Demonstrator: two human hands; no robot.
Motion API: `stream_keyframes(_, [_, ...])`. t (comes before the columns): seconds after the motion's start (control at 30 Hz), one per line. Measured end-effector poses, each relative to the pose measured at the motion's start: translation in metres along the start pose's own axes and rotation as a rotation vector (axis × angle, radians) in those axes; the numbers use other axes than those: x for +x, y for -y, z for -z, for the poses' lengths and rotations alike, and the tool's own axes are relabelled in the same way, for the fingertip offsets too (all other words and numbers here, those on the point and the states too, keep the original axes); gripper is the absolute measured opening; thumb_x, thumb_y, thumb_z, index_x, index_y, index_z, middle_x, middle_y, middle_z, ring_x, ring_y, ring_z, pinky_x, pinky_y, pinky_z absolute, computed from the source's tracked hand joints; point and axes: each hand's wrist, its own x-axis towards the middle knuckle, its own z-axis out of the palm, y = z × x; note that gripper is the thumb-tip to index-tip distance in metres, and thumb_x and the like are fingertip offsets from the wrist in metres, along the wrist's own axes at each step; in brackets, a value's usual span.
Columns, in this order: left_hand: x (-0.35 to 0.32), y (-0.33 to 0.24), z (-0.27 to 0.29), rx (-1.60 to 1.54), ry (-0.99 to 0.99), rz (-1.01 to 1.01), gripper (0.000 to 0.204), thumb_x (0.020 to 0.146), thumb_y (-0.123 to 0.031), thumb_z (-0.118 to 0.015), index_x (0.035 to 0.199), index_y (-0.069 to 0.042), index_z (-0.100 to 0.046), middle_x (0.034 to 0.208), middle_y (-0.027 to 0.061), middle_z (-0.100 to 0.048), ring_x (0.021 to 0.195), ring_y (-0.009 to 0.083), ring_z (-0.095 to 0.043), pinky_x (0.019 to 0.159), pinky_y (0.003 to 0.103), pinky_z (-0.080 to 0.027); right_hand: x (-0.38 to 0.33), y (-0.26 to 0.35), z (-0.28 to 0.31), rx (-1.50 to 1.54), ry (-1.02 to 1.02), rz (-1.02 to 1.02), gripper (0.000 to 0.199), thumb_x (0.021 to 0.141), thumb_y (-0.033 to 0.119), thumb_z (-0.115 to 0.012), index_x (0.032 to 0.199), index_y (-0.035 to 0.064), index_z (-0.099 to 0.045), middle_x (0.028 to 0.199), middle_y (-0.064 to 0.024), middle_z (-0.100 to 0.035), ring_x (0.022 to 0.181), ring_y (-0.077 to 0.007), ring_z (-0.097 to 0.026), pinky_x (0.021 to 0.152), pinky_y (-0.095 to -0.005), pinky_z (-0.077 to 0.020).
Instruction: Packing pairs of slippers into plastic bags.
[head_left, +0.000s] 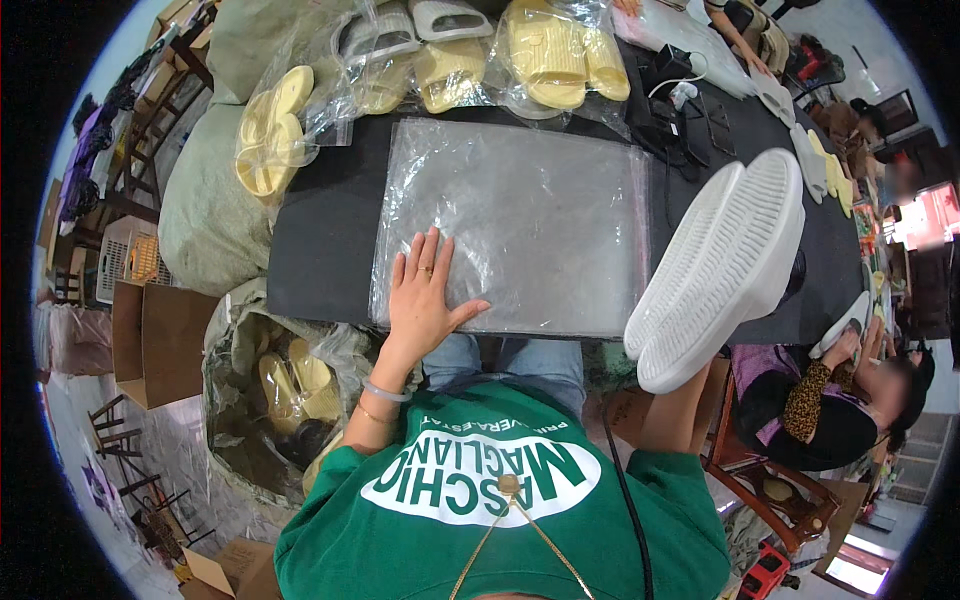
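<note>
My left hand (425, 292) lies flat, fingers spread, on the lower left part of a stack of clear plastic bags (530, 230) on the black table. A ring is on one of its fingers. To the right, a pair of white slippers (720, 270) is raised with the ribbed soles showing, one lapped over the other. My right forearm (672, 420) reaches up behind them; my right hand holds the pair, and its fingers are hidden by the slippers.
Bagged yellow slippers (545, 60) and grey slippers (375, 38) line the table's (325, 240) far side. A cable and black adapter (672, 68) lie far right. An open sack (235, 400) with yellow slippers stands left, beside a cardboard box (165, 340). Another person (810, 405) works at the right.
</note>
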Motion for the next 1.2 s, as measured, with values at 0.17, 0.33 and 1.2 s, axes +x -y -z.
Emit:
stream_keyframes(0.17, [-0.001,0.001,0.000,-0.017,-0.006,-0.010,0.094,0.076,-0.064,-0.062,0.144,-0.005,-0.035,0.152,0.0154,-0.028,0.141,0.0344,-0.024,0.112,0.051,-0.021,0.012,-0.019,-0.033,-0.065,0.224,0.177,0.024,0.087,0.009,-0.060,0.105,-0.0077,-0.061,0.096,-0.0116,-0.068,0.094,-0.0173,-0.062,0.078,-0.0316,-0.0492])
stream_keyframes(0.33, [0.002,-0.002,-0.003,0.026,0.012,0.008,0.095,0.075,-0.067,-0.060,0.143,-0.005,-0.037,0.152,0.0153,-0.028,0.142,0.0322,-0.025,0.113,0.048,-0.021,0.002,-0.084,-0.075,-0.877,0.322,0.342,0.024,0.082,0.016,-0.065,0.096,-0.0031,-0.064,0.096,-0.0188,-0.063,0.097,-0.0350,-0.056,0.087,-0.0449,-0.0401])
stream_keyframes(1.2, [0.190,0.119,-0.008,-0.413,-0.293,0.304,0.029,0.088,-0.029,-0.062,0.091,-0.001,-0.060,0.087,0.0162,-0.067,0.087,0.0291,-0.065,0.075,0.039,-0.050,-0.002,-0.107,-0.081,-0.934,0.349,0.417,0.031,0.080,0.023,-0.063,0.096,-0.0035,-0.061,0.099,-0.0167,-0.063,0.103,-0.0334,-0.052,0.095,-0.0471,-0.0352])
